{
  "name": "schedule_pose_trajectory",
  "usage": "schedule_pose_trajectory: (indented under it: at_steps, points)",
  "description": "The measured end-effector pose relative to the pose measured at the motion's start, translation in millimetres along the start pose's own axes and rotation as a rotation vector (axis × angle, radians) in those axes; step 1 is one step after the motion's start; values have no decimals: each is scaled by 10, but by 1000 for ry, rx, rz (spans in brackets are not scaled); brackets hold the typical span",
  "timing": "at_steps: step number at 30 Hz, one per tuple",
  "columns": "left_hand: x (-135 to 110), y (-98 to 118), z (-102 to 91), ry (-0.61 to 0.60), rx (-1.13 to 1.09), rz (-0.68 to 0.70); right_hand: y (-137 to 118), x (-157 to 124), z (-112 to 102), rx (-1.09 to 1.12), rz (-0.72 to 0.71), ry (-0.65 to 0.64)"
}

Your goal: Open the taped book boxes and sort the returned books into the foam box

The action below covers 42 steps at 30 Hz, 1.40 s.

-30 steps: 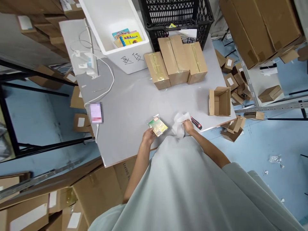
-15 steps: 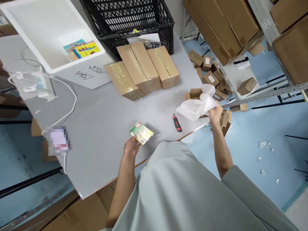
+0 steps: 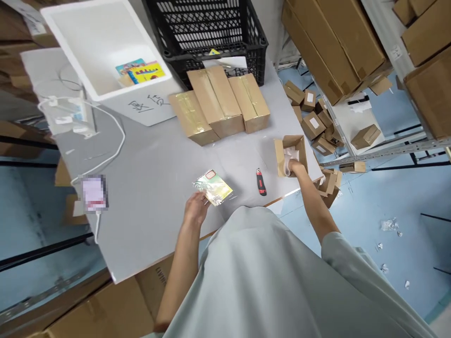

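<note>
My left hand [image 3: 196,206] pinches the near-left edge of a flat green and yellow packet [image 3: 214,188] in clear, shiny wrapping, just over the grey table. On the right, my right hand [image 3: 296,166] reaches into an open cardboard box [image 3: 300,141]. It is closed on a crumpled white foam sheet [image 3: 291,152], which lies mostly inside the box; the fingertips are partly hidden. Between the two hands a red and black box cutter [image 3: 260,182] rests on the table.
Three taped cartons [image 3: 220,101] stand in front of a black crate [image 3: 214,49]. Beside them, a white foam bin [image 3: 105,51] contains colourful booklets [image 3: 141,72]. A charging phone [image 3: 94,193] and power strip [image 3: 82,115] are at left. Cartons [image 3: 315,124] lie beyond the table's right edge.
My right hand has brought the white foam sheet down and left into the open box, which now shows more fully. My left hand still holds the packet. The whole view has shifted slightly.
</note>
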<state>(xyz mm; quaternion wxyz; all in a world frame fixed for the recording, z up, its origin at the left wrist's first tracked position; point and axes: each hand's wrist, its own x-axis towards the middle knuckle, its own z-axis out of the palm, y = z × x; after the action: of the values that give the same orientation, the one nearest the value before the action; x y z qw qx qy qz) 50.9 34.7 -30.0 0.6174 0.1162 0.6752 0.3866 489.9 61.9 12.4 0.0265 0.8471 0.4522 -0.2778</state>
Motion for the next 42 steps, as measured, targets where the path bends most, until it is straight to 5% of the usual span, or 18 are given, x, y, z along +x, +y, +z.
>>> schedule_pose_trajectory:
  at_steps: [4, 6, 7, 10, 12, 15, 22, 30, 36, 40, 42]
  points:
    - [-214, 90, -108, -20, -2, 77, -82, -308, -244, -70, 2, -10]
    - [-322, 135, -145, -37, 6, 104, -299, -595, -206, 36, -163, 143]
    - [-372, 154, -157, -50, 12, 117, -461, -774, -128, 176, -313, 166]
    - [-502, 201, -175, -105, 28, 159, -1083, -1375, 269, 496, -637, -113]
    - [-579, 230, -188, -146, 31, 190, -1485, -1725, 551, 460, -740, -200]
    - [-676, 274, -241, -179, 23, 233, -1871, -2039, 818, 320, -764, -93]
    - [-687, 271, -524, -221, -17, 319, -1983, -2095, 907, 357, -781, 36]
    - [-565, 127, -749, -172, -113, 205, -2171, -2130, 954, 701, -696, -204]
    - [-227, -136, -862, 0, -160, 35, -2320, -2179, 968, 908, -593, -454]
    - [-60, -185, -842, -258, -293, -206, -2299, -2158, 770, 1004, -555, -530]
    - [-45, -163, -848, -408, -334, -220, -2227, -2107, 656, 1017, -516, -519]
